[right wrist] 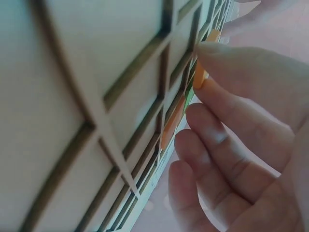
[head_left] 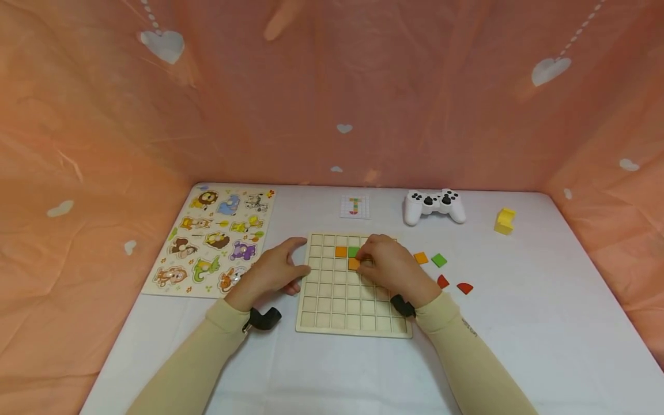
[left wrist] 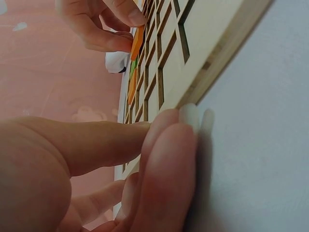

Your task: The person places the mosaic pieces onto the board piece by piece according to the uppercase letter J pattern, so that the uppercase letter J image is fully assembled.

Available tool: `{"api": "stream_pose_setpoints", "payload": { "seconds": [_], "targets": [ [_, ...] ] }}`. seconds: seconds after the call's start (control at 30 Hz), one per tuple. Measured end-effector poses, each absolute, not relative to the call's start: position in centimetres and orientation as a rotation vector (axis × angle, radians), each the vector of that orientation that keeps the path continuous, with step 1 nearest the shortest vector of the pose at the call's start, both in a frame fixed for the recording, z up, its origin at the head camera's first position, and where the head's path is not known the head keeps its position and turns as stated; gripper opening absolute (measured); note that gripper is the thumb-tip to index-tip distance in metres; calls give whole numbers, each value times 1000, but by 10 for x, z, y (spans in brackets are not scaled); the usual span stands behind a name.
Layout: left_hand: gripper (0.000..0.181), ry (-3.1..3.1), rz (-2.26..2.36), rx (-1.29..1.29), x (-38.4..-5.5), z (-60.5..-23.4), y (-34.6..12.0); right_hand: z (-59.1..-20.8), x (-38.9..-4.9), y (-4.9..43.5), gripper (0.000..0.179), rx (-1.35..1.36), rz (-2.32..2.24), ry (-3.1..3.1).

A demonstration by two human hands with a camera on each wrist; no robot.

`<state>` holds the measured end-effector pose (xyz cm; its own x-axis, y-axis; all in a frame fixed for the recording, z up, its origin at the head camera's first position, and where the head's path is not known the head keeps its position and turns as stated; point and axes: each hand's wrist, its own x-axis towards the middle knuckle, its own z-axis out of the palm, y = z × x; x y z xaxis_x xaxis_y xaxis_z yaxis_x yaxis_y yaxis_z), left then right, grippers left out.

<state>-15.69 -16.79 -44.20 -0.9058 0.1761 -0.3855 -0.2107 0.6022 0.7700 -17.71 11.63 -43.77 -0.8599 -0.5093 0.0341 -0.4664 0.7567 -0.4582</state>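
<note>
Two sleeved arms (head_left: 207, 351) come in over the near side of the table (head_left: 332, 386), passing either side of the board's near corners. A band of white tabletop separates them below the near edge of the board (head_left: 345, 333), which lies around mid-table.

The left hand (head_left: 275, 268) has a wide grip, thumb and forefinger spread apart at the board's left edge; tabletop shows between this edge and the puzzle. The right hand (head_left: 392, 266) reaches over the board's right edge, its grip narrow on one orange held tile (head_left: 354, 264), pinched by thumb and forefinger above the grid; I cannot tell whether it touches the board.

Just right of the board lie two red pieces (head_left: 465, 287), then one orange and one green loose tile (head_left: 439, 260). A broad stretch of tabletop runs from these to the table's right edge.

Three set tiles (head_left: 340, 252) sit in cells towards the board's far edge: two orange, one green.

Farther off are one animal puzzle (head_left: 217, 239) at the far left corner, one yellow block (head_left: 505, 221) towards the far right corner, and, near the far edge, one card (head_left: 355, 206) and one white controller (head_left: 434, 206).
</note>
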Motion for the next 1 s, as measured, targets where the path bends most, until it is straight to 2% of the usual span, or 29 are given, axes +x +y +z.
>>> {"api": "stream_pose_setpoints", "payload": {
  "seconds": [1.0],
  "targets": [
    [75,2406,1234,-4,-156,-441,-169,-435,-177,118,17,-816,-708,2854]
  ]
}}
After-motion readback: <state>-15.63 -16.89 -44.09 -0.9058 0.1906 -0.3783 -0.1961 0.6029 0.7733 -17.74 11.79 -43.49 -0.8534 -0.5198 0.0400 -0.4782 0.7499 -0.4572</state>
